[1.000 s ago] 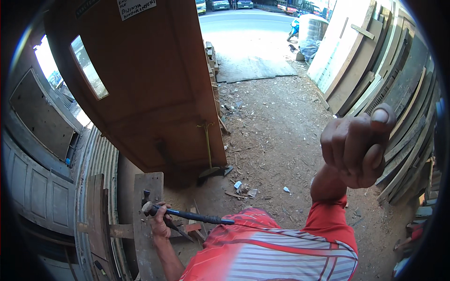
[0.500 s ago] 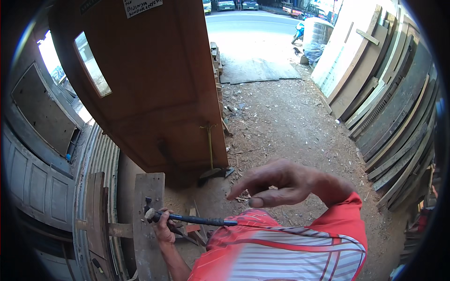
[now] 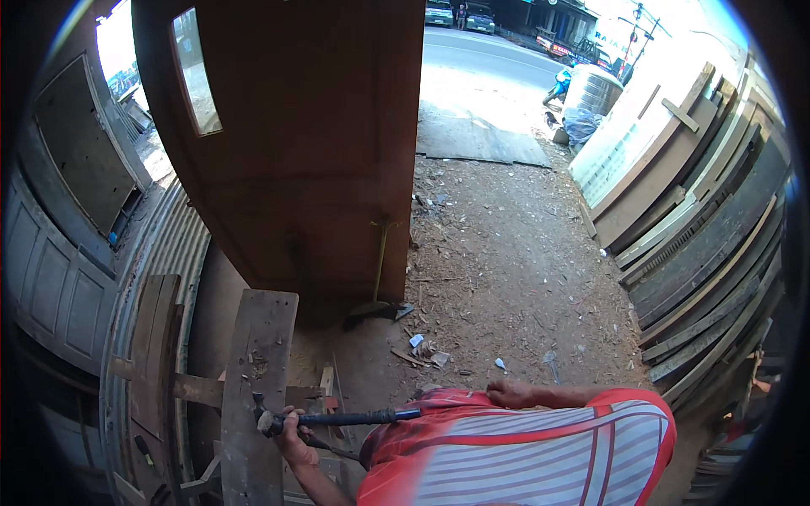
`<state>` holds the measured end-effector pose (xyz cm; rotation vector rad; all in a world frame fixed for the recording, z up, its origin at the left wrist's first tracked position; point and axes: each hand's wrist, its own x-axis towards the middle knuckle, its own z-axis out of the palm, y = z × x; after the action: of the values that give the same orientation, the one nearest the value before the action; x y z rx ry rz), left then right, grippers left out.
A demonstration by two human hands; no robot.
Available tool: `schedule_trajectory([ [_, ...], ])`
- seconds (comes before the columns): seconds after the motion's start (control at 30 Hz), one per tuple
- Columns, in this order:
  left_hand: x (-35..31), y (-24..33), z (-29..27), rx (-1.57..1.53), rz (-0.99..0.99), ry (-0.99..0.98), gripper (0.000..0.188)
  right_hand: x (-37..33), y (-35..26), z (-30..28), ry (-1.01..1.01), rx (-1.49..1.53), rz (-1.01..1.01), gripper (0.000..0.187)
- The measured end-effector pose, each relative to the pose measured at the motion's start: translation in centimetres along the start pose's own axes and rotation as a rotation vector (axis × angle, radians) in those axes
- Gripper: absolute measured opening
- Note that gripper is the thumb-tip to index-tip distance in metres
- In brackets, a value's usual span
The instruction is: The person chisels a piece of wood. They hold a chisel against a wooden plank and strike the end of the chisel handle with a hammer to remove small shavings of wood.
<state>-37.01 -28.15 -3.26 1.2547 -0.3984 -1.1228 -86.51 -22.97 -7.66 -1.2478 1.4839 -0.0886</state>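
Note:
My left hand [image 3: 297, 438] is closed around a hammer [image 3: 337, 417] with a long dark handle. The hammer's head points left over a worn wooden plank [image 3: 261, 329] of the workbench, and its handle end reaches my red and white striped shirt. A second dark, slender tool [image 3: 333, 449] sticks out below the same hand; its kind is unclear. Against the front of my shirt rests my right hand [image 3: 510, 394], seen from its back, with its fingers mostly hidden. Small bits [image 3: 256, 363] lie on the plank.
A tall brown door panel [image 3: 304, 152] stands beyond the bench, with a broom-like tool [image 3: 380, 261] leaning on it. Boards [image 3: 709, 244] lean along the right side. Wood scraps and chips litter the dirt floor [image 3: 515, 253]. Corrugated sheeting [image 3: 160, 253] lies left.
My right hand has dropped from mid-air, fingers extended, to the front of my shirt. The left hand still grips the hammer over the plank. The whole view has shifted slightly.

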Motion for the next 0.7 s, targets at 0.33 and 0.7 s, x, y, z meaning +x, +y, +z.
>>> schedule_trajectory([
  [0.33,-2.6,0.2,-6.9,0.013,0.064,0.149,0.027,-7.4,-8.4,-4.0,-0.654,0.166,0.362,0.075],
  [0.7,-4.7,1.4,-10.1,0.196,0.114,0.124,0.021,-14.0,-21.6,-4.5,-0.907,0.103,0.361,0.044],
])
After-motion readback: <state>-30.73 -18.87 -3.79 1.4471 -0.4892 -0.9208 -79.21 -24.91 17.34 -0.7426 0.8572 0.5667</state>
